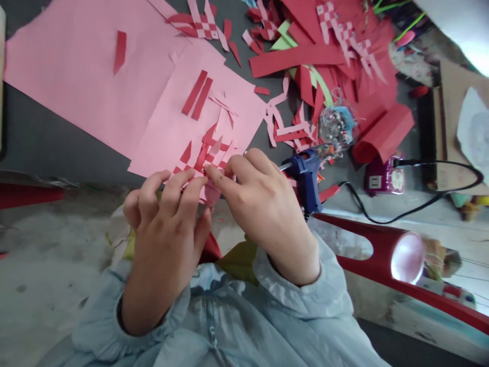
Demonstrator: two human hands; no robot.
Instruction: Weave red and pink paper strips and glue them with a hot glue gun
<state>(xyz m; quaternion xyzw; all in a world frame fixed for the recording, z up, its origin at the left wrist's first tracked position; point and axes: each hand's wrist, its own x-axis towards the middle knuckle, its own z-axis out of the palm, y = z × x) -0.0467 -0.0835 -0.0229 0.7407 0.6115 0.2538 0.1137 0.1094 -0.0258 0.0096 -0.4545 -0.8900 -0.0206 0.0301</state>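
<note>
A small checkered piece of woven paper (214, 154), made of red and pink strips, lies at the near edge of the pink sheet (160, 137). On its left side, my left hand (164, 219) holds it with bent fingers, the fingertips slightly apart. My right hand (263, 199) grips the right side, its index fingertip pressed on the weave and the other fingers curled. The right thumb is hidden beneath the hand. Two red strips (197, 95) rest on the sheet just beyond the weave.
A blue glue gun (307, 178) lies right beside my right hand. Red and pink paper scraps (298, 61) pile up at the back right, with a container of pins (336, 125), a rolled red sheet (384, 132) and a purple box (384, 176). A black cord (435, 162) loops there.
</note>
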